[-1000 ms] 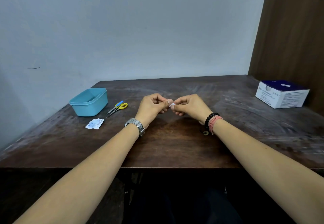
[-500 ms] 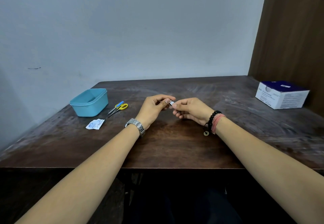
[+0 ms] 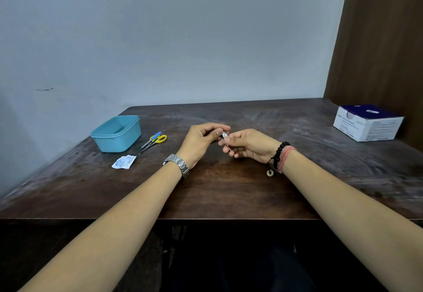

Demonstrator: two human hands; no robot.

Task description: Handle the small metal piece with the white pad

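dark wooden table (image 3: 229, 191) under a pale wall; above its middle the left hand (image 3: 199, 143) and right hand (image 3: 249, 145) meet, both pinching a small white piece (image 3: 224, 135) with a thin pin-like part below. steady, close fingertip grips and a gentle pull would likely serve best.

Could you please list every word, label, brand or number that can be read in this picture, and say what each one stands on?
"BD", on the front left face of the white cardboard box with a dark blue top.
"Alcohol Swabs", beside it on the same face: faint, a likely reading only.
Fine print on the box's right face and the small label on its top: too small to read.
Blue print on the torn white paper sachet: too blurred to read.
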